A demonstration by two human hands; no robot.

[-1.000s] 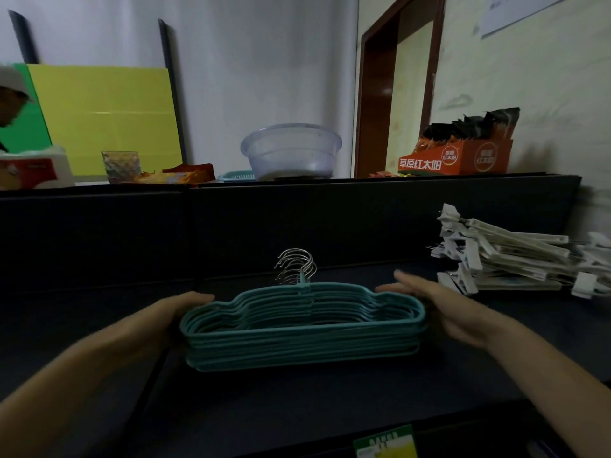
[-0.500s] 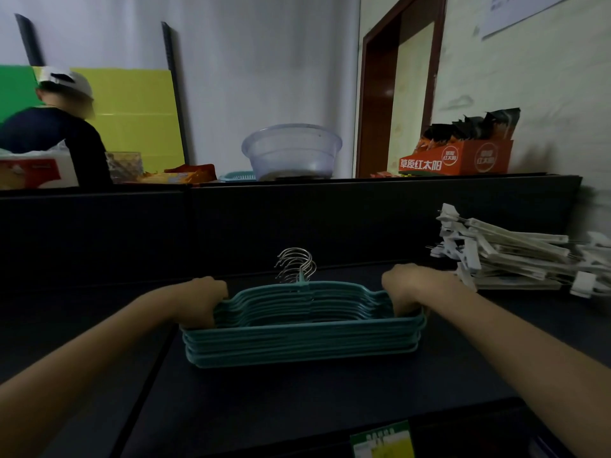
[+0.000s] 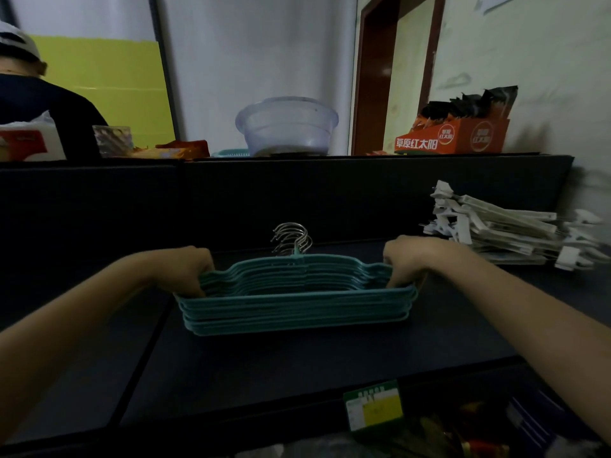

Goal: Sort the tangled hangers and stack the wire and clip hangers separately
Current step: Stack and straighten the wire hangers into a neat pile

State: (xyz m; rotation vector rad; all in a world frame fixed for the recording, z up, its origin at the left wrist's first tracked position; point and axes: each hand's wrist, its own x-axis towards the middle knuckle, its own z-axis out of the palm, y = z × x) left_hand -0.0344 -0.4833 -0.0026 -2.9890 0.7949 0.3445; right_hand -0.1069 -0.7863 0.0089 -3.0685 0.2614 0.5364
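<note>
Head view. On a dark ledge at the back, a clear plastic bowl (image 3: 287,125) stands, its contents unclear. To its right an orange carton (image 3: 453,140) holds dark packets.

Below the ledge lies a dark table (image 3: 297,368), with a white wall, a brown door frame (image 3: 358,77) and a yellow board (image 3: 109,87) beyond.

A neat stack of teal wire hangers (image 3: 296,302) lies at the table's middle, with its silver hooks (image 3: 292,238) pointing away. The left hand (image 3: 183,271) and right hand (image 3: 408,259) grip its two ends, fingers curled round the upper hangers. White clip hangers (image 3: 496,233) are piled at the far right, apart from the teal stack.
</note>
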